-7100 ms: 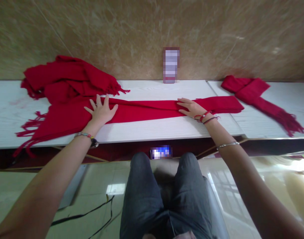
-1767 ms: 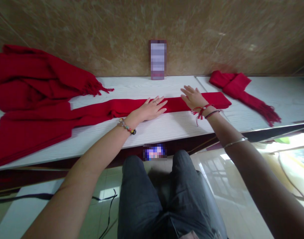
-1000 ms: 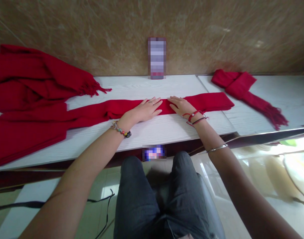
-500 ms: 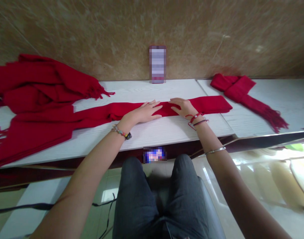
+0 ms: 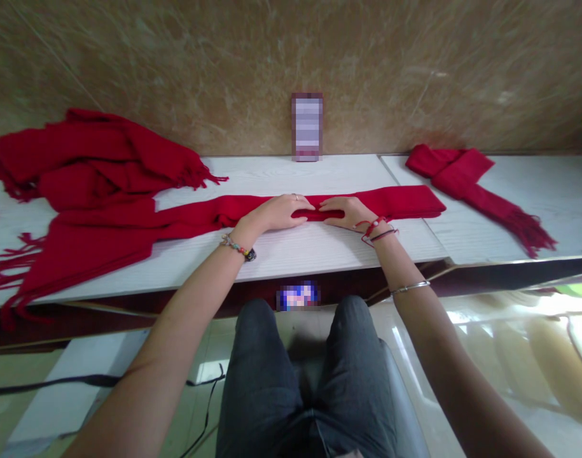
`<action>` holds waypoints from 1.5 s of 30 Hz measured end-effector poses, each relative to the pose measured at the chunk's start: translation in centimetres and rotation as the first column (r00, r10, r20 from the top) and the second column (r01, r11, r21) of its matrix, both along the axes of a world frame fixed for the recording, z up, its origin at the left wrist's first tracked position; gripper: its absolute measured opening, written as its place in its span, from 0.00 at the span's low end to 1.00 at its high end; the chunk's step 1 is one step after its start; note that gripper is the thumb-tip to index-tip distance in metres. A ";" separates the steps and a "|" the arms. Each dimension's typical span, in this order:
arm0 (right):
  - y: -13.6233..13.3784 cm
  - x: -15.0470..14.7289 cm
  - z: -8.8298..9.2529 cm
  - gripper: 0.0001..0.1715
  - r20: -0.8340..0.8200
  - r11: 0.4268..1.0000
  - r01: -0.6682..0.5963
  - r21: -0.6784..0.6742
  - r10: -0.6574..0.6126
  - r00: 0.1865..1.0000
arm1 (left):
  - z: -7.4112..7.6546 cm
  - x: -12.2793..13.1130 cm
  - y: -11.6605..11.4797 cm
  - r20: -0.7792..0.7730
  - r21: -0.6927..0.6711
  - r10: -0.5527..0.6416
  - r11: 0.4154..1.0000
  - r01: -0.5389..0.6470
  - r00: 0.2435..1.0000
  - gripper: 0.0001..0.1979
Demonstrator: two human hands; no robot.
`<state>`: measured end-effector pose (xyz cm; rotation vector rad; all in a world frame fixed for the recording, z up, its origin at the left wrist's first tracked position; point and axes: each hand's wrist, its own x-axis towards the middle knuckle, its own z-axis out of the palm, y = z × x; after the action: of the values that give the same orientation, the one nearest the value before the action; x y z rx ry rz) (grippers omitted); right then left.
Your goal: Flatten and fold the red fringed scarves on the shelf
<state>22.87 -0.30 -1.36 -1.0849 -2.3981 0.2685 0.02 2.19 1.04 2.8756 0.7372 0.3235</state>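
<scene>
A long red scarf lies across the white tabletop, folded into a narrow strip on the right and spreading wider toward its fringed left end. My left hand grips the strip near its middle, thumb at the near edge and fingers curled over the far side. Close beside it, my right hand pinches the same strip in a like manner. Between the two hands the cloth bunches slightly, and its layers show at the near edge.
Another red fringed cloth lies heaped at the back left. A folded red scarf with fringe rests on the right. A phone with a blurred screen leans on the brown marbled wall. The white table ends just before my knees.
My hands were lying flatter with fingers stretched over the strip; now their fingers have curled and closed on its edges. The view has shifted slightly, showing more on the left.
</scene>
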 end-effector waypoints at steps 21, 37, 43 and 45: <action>-0.3 0.0 0.5 0.13 -0.010 0.998 0.060 -0.035 -0.061 0.998 | 0.4 -0.3 -0.1 -0.014 0.079 0.023 0.997 -0.022 1.000 0.17; 0.8 -0.2 -1.3 0.27 0.227 0.952 0.303 0.049 -0.306 0.925 | -1.6 0.0 0.7 -0.257 -0.122 0.181 0.968 -0.218 0.949 0.28; 0.7 -0.1 -1.5 0.31 0.230 0.944 0.316 0.097 -0.330 0.915 | -1.1 0.2 0.5 -0.352 -0.167 0.183 0.953 -0.254 0.918 0.30; 0.8 -0.2 -1.5 0.30 0.280 0.952 0.299 0.069 -0.306 0.910 | -0.9 0.3 0.3 -0.365 -0.178 0.190 0.946 -0.269 0.911 0.30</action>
<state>22.70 0.45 -2.88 -1.5543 -2.4195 -0.0301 0.36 2.54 0.13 2.6557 1.1002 -0.2352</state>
